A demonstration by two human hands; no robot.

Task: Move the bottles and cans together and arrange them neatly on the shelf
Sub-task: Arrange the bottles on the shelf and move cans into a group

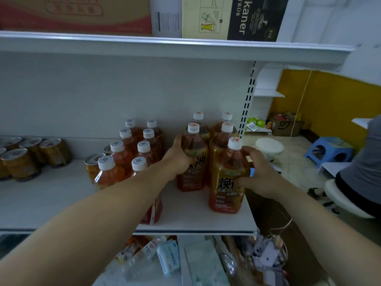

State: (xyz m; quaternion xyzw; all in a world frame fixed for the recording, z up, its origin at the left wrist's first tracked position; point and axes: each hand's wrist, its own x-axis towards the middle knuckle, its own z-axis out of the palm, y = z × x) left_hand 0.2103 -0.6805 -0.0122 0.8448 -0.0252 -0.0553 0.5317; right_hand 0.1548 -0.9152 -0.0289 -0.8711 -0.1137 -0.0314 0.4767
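Observation:
On the white shelf (195, 219), several gold-labelled amber bottles with white caps stand at the right end. My left hand (178, 155) grips the shoulder of one gold-labelled bottle (192, 162) in the left column. My right hand (257, 172) wraps the right side of the front gold-labelled bottle (226, 182) near the shelf's right edge. To the left stands a two-row block of orange bottles (134, 149), partly hidden by my left forearm. Two cans (92, 164) sit beside that block. More gold cans (31, 155) cluster at the far left.
An upper shelf (165, 46) carries cardboard boxes overhead. Below the shelf lie packets and tissue packs (169, 259). To the right are a person in grey (362, 172), a blue stool (327, 151) and a white bucket lid (270, 146) on the tiled floor.

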